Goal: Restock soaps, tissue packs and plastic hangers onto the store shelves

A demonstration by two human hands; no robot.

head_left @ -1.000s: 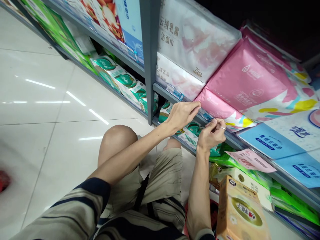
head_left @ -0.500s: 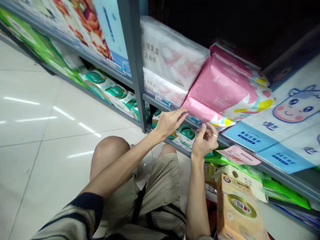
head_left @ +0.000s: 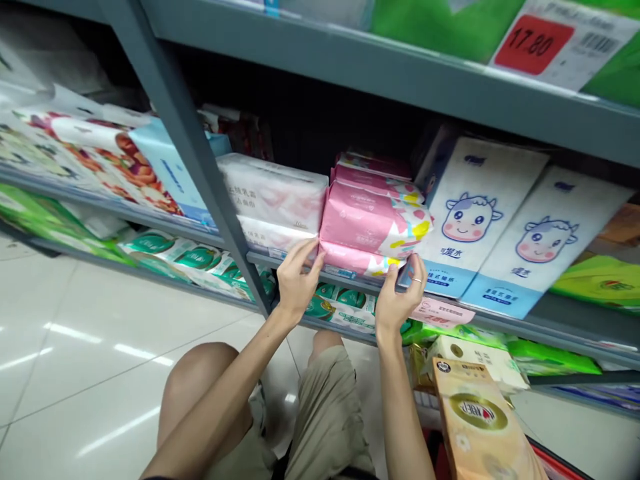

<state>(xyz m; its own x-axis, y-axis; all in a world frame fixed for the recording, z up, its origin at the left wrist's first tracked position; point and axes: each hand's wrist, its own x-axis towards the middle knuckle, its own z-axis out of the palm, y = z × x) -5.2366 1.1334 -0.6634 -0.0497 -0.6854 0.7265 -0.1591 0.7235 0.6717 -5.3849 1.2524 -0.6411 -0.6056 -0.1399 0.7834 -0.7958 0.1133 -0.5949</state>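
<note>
Two pink packs of tissues, the upper pack (head_left: 360,217) and the lower pack (head_left: 350,257), lie stacked at the shelf's front. My left hand (head_left: 299,280) is at the lower pack's left end, fingertips by the gap beside the white tissue packs (head_left: 280,193) and thumb apart from the fingers. At the right end, my right hand (head_left: 400,297), with a ring on one finger, has its thumb near the lower pack's front corner and its fingers raised beside it. Both hands look open; whether the fingertips press on the pack is hard to tell.
Tall tissue packs with a cow face (head_left: 470,220) stand to the right. A grey shelf post (head_left: 200,160) rises at left. Below are green-and-white rolls (head_left: 345,310), a pink price tag (head_left: 443,312) and an orange tissue pack (head_left: 475,413) in a red basket (head_left: 555,460).
My view has tilted up, showing more of the shelf and the ledge above. My hands have moved apart, from before the lower pink pack to its two ends. The packs stay stacked.
</note>
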